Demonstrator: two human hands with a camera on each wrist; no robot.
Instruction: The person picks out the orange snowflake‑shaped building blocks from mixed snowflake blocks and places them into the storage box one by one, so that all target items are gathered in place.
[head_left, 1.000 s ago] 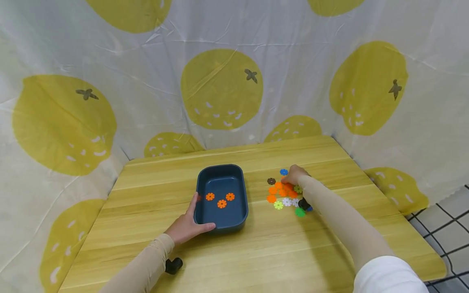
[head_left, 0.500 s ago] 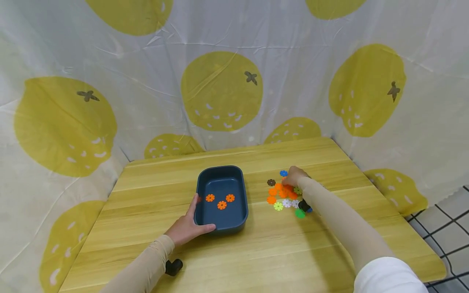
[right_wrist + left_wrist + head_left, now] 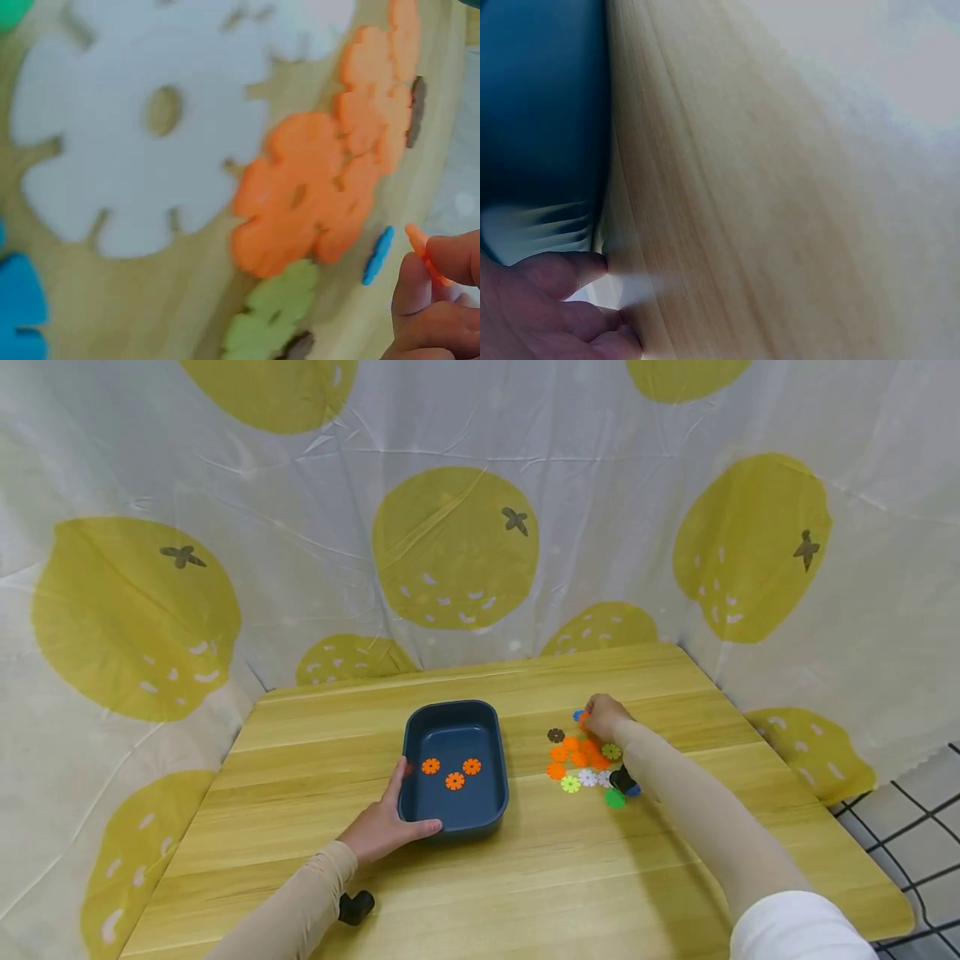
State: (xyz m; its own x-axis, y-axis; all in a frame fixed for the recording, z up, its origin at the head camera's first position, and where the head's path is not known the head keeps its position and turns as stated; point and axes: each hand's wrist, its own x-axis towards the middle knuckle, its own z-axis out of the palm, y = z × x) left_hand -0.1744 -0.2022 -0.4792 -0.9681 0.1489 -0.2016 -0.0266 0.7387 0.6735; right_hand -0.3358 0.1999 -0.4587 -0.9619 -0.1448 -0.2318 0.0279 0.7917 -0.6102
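Observation:
My right hand pinches an orange flower-shaped disc between thumb and fingers, at the far side of a loose group of similar discs. In the right wrist view the held disc is seen nearly edge-on, beside a blue disc on the table. The left hand spans the near left corner of a dark blue rectangular tub. Its thumb lies along the near rim, and the other fingers rest along the left wall. Inside the tub lie three orange discs.
Orange discs lie crowded together on the wooden table, right of the tub. Around them are a brown disc, a yellow-green one, white ones and a green one. A lemon-print curtain hangs behind.
My right hand has drawn slightly up and away from the orange pile, and an orange disc now shows between its fingers, overlapping the blue disc. The left hand and tub stay put.

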